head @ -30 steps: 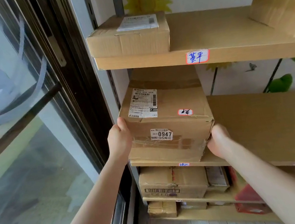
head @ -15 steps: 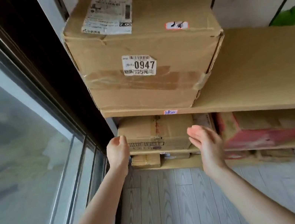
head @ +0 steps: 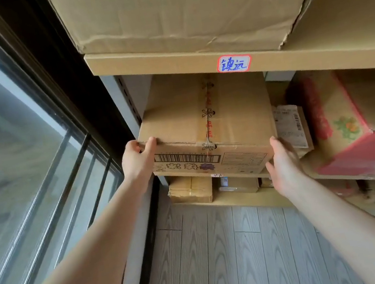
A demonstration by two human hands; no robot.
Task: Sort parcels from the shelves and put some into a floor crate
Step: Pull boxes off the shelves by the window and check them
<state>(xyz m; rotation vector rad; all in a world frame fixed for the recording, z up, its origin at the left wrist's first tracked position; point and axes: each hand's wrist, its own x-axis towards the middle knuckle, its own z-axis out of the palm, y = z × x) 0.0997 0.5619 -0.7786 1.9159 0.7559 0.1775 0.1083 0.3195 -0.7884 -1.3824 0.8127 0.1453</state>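
A brown cardboard parcel [head: 205, 124] with a barcode and flower prints sits on a low shelf [head: 256, 175] at the left end. My left hand [head: 138, 161] grips its front left top corner, thumb on top. My right hand [head: 283, 165] lies against its right front corner with the fingers fairly straight, between the parcel and a small labelled parcel [head: 290, 127] beside it. No floor crate is in view.
A big worn carton [head: 184, 11] sits on the shelf above, which carries a red-bordered label [head: 233, 64]. A red printed box [head: 352, 124] stands to the right. Small parcels [head: 190, 189] fill the bottom shelf. A glass sliding door [head: 22, 157] runs along the left; grey plank floor [head: 226, 259] lies below.
My hands left the carton numbered 0947 and dropped one shelf lower. The view tilted down and closer. Both hands now touch the barcode parcel's front corners.
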